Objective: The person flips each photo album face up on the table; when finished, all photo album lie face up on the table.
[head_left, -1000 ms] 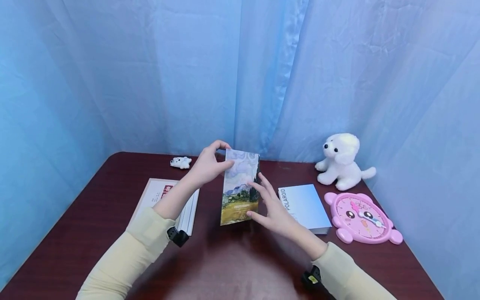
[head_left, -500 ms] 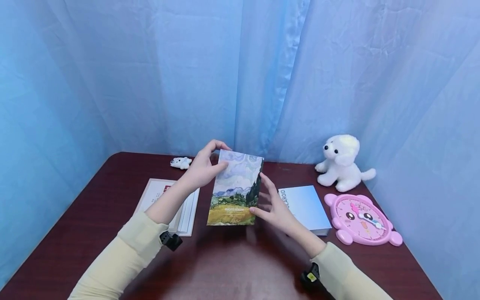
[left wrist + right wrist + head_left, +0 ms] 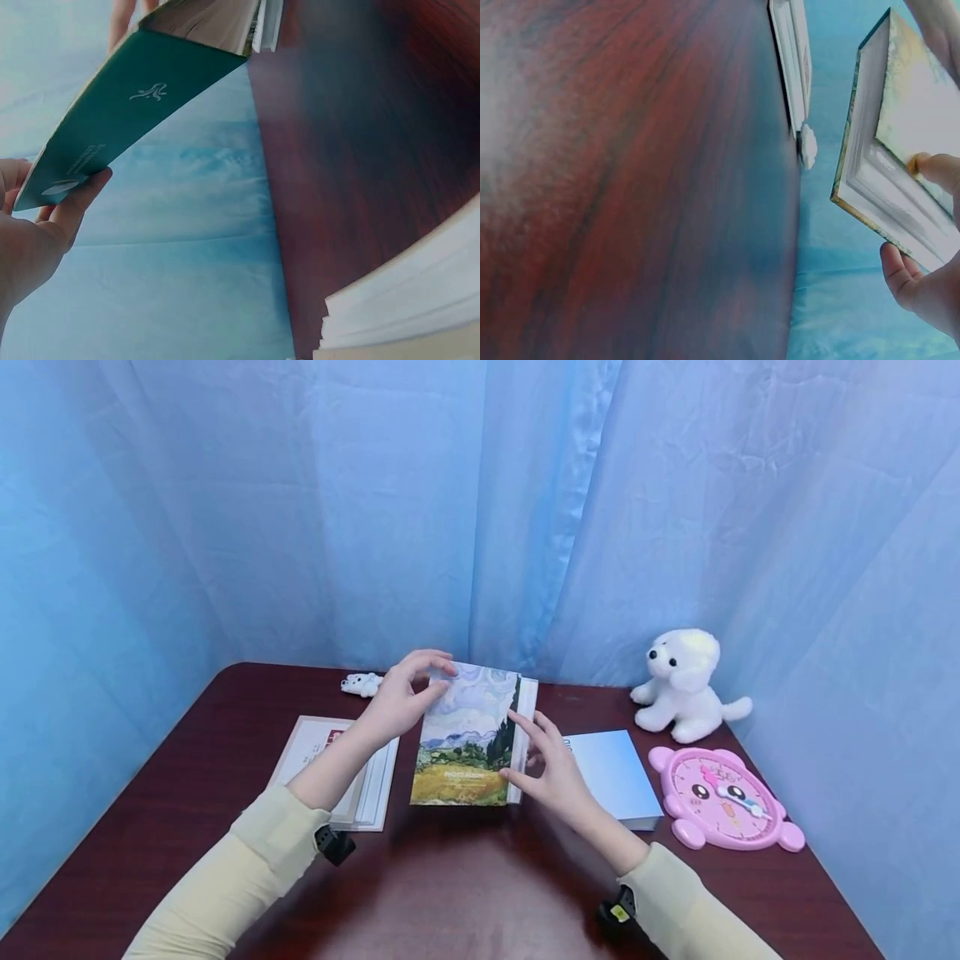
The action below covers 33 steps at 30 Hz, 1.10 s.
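A photo album [image 3: 465, 735] with a painted landscape cover is held up tilted above the table. My left hand [image 3: 401, 697] grips its upper left corner, thumb on the front. Along the right side, my right hand [image 3: 551, 772] holds the album's edge. The left wrist view shows the green spine [image 3: 142, 97] with my left fingers [image 3: 79, 206] against its end. In the right wrist view, the front cover [image 3: 922, 112] stands a little apart from the pages [image 3: 870, 176]. There my right thumb [image 3: 939, 169] rests on that cover, while other fingers support the back cover from beneath.
A stack of white books or cards [image 3: 375, 785] lies left, partly under my left forearm. A small white bear-like toy [image 3: 362, 684] is behind it. On the right are a blue-and-white book [image 3: 618, 777], a white plush dog [image 3: 678, 681] and a pink toy clock [image 3: 727, 797].
The album has turned so its front cover faces me more fully and has shifted slightly left. Its cover has parted from the pages on the right, where a white strip now shows.
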{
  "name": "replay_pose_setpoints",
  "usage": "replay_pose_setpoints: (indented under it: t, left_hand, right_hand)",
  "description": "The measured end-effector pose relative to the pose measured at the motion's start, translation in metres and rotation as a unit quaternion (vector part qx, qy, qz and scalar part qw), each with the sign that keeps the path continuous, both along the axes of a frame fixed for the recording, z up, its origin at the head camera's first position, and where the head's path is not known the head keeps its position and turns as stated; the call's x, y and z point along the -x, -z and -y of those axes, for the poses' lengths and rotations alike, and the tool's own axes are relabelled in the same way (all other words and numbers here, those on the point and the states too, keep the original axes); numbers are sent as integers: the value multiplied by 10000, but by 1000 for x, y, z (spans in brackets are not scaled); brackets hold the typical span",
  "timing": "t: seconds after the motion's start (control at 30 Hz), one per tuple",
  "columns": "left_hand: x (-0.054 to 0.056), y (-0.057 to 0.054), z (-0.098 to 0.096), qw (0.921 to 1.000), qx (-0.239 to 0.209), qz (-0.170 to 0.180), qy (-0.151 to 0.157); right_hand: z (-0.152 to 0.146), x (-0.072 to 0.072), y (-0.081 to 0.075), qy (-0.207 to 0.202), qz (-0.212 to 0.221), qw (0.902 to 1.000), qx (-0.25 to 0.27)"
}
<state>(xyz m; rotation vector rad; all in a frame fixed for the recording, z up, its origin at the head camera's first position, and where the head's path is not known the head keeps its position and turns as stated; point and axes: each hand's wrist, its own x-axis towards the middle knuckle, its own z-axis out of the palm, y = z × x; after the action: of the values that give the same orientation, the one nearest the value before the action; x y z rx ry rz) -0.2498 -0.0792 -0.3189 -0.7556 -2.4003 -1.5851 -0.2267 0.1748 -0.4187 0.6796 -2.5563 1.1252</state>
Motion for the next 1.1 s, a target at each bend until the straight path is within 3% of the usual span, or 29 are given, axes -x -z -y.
replay_pose_setpoints:
  t: [0.1,0.2,0.33,0.47,0.63,1.1]
  left_hand:
    - [-4,-2,0,10000,88,-22,-37]
    - [9,12,2,9999,133,-13,-40]
    - [28,34,5,9984,407,361,-155]
    - [33,44,7,9928,720,924,-241]
    - [40,59,10,9877,702,1374,-240]
    - [50,92,17,9770,1004,1842,-394]
  right_hand:
    - [0,-1,-3,23,2,9999,-167]
    - [0,0,-3,56,89,9996,-254]
    - [-1,1,-3,84,146,9992,-364]
    - [-1,3,-4,72,340,9979,-549]
    - [0,6,-2,-33,631,9956,-698]
    - [10,17,16,-143,1354,9852,-1040]
